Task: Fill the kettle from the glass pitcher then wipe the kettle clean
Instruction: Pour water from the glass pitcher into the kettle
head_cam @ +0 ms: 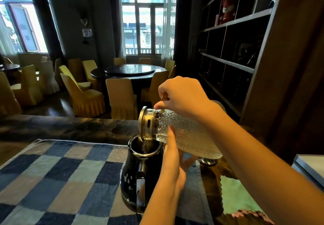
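A black glossy kettle (130,174) stands lidless on a blue checked towel (57,181), its handle towards me. Over its mouth a textured glass pitcher (189,135) with a gold lid lies tipped nearly level, and a thin stream of water falls from the lid into the kettle. My right hand (184,96) grips the pitcher's handle from above. My left hand (172,156) props the pitcher's underside near the neck, thumb up against the glass, fingers spread beneath it.
A green cloth (240,196) with a pink edge lies on the dark counter to the right. A small shiny lid (207,161) sits behind the pitcher. A grey box (310,168) is at the far right. Yellow-covered chairs and a round table stand beyond the counter.
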